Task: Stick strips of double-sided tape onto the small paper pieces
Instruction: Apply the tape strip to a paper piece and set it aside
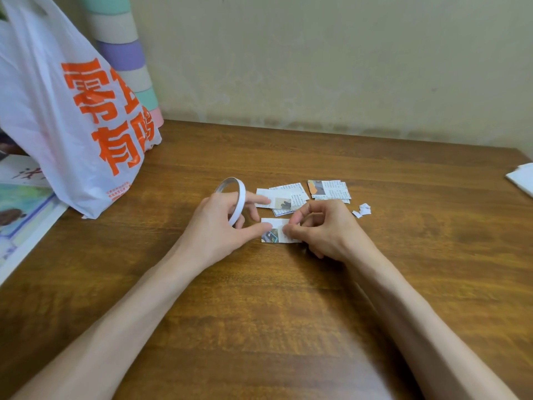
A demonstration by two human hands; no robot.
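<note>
My left hand (219, 226) grips the thin white tape ring (240, 197), thumb on the small printed paper piece (277, 224) mid-table; my right hand (326, 229) pinches its edge. White plastic bag (66, 119), orange print including "有"; brown wooden table (288, 313), beige wall (317, 53).

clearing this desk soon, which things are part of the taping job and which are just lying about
Job: tape roll in left hand; paper piece pinched by right hand; paper stacks behind.
Lying about: plastic bag; striped tube; pictures, left edge; white sheets, right edge.
</note>
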